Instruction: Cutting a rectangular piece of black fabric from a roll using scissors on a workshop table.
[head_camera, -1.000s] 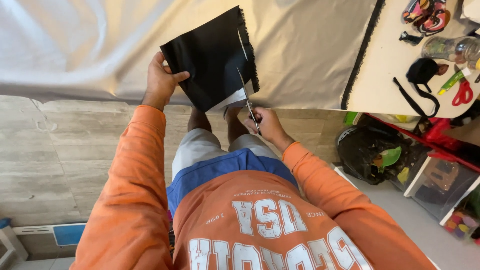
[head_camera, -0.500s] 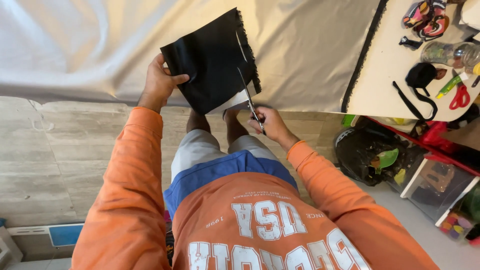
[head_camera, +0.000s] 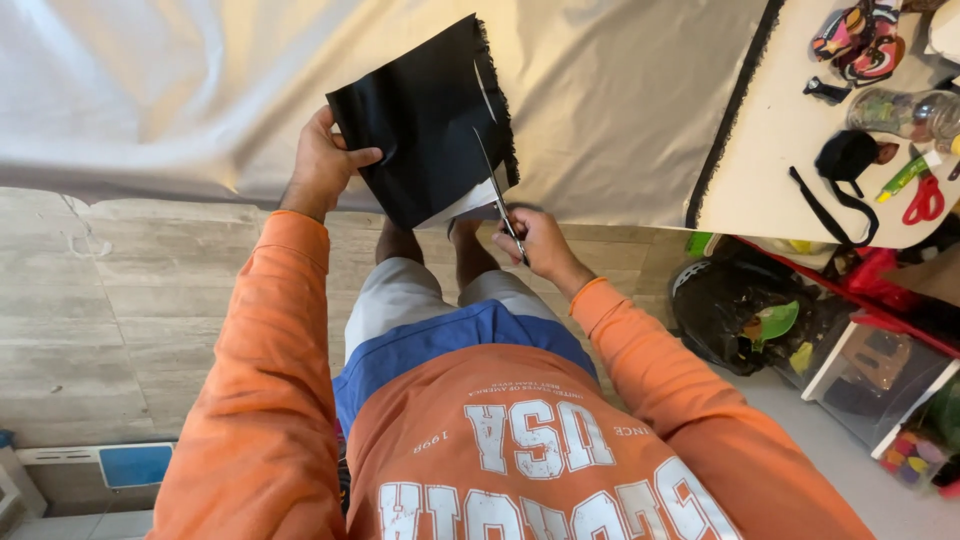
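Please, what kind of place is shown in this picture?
Probably a home sewing or craft workspace: a large pale cloth covers the table, red-handled scissors lie there, and storage bins sit on the floor.

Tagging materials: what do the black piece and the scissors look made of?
Black piece: likely woven fabric, matte, its right edge frayed, bending in the left hand. Scissors in the right hand: thin, shiny blades, probably metal; handles hidden.

Black fabric (head_camera: 420, 120), orange sleeves (head_camera: 270, 340), red scissors (head_camera: 925, 200).
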